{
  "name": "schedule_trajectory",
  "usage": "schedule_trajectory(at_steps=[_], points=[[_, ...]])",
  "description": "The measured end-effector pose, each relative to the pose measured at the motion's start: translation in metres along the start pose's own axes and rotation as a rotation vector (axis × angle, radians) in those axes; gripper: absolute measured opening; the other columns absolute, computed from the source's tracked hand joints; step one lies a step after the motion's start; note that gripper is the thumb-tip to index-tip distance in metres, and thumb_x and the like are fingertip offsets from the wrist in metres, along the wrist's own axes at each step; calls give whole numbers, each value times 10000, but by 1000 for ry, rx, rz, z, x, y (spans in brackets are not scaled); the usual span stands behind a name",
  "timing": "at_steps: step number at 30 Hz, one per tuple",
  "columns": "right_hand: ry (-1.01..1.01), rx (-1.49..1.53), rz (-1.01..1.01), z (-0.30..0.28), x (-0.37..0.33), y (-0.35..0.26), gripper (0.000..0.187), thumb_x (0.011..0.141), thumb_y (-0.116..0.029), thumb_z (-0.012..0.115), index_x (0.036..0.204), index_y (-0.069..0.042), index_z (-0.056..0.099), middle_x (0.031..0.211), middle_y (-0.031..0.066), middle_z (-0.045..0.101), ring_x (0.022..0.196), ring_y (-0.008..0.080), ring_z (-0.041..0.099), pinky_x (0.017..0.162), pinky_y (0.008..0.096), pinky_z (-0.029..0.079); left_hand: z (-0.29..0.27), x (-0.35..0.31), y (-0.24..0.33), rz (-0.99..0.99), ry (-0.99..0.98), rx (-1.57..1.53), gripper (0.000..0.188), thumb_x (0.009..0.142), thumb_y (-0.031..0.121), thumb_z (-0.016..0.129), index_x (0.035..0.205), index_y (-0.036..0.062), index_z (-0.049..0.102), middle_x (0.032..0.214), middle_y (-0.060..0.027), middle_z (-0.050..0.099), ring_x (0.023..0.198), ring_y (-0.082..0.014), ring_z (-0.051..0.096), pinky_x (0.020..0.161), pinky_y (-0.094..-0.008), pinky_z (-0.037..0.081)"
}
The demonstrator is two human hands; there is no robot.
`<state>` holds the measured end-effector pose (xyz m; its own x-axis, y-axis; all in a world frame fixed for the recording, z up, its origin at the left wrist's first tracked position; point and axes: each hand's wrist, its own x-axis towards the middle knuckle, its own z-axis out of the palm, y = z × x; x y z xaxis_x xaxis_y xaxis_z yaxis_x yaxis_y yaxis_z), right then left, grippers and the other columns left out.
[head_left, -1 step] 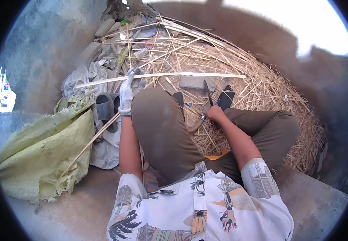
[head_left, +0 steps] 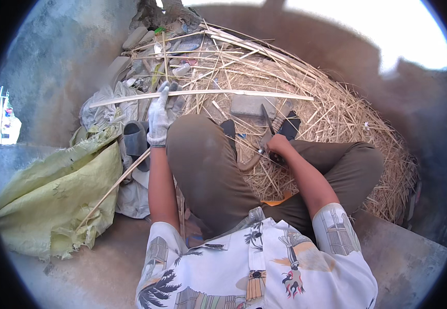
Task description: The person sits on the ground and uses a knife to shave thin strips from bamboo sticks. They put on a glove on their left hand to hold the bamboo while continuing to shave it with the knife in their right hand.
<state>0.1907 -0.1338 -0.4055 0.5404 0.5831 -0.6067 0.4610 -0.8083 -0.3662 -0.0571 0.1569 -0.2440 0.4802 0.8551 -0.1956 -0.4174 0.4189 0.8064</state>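
My left hand (head_left: 158,117), in a pale work glove, is closed on a long, pale bamboo strip (head_left: 223,92). The strip runs almost level across the view, over a grey stone block (head_left: 248,105) below its middle. Low between my legs, my bare right hand (head_left: 279,145) grips a knife (head_left: 267,118). Its dark blade points up and away, with the tip beside the block and just under the strip, apart from it as far as I can tell. The knife's handle is mostly hidden in my fist.
Bamboo shavings and split strips (head_left: 336,110) cover the ground ahead and to the right, against a wall. At my left lie a yellow-green woven sack (head_left: 63,190), a grey slipper (head_left: 135,138) and a thin stick (head_left: 112,188). Stones (head_left: 135,37) and litter sit at the far left.
My left hand has shifted slightly left and away from me, carrying the bamboo strip with it. My right hand and the knife have barely moved.
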Motion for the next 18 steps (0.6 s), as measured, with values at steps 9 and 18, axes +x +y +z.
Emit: schedule_trajectory(at_steps=[9,18], points=[[-276,234,42,-200,-134,-38,128,762,-117,552,694,-15,590,564,23,511,448,115,462,413,300,371,192,-52,156,602,-402,-186,341,959,393,628,1017,57,633,772,-39,639,779,-202,647,739,-382,563],[380,758,-609,-148,-184,-102,291,979,-247,576,845,11,576,591,52,501,536,90,487,504,327,396,255,-98,132,718,-502,-20,556,960,627,487,721,125,481,557,61,290,465,-71,251,409,-251,196]])
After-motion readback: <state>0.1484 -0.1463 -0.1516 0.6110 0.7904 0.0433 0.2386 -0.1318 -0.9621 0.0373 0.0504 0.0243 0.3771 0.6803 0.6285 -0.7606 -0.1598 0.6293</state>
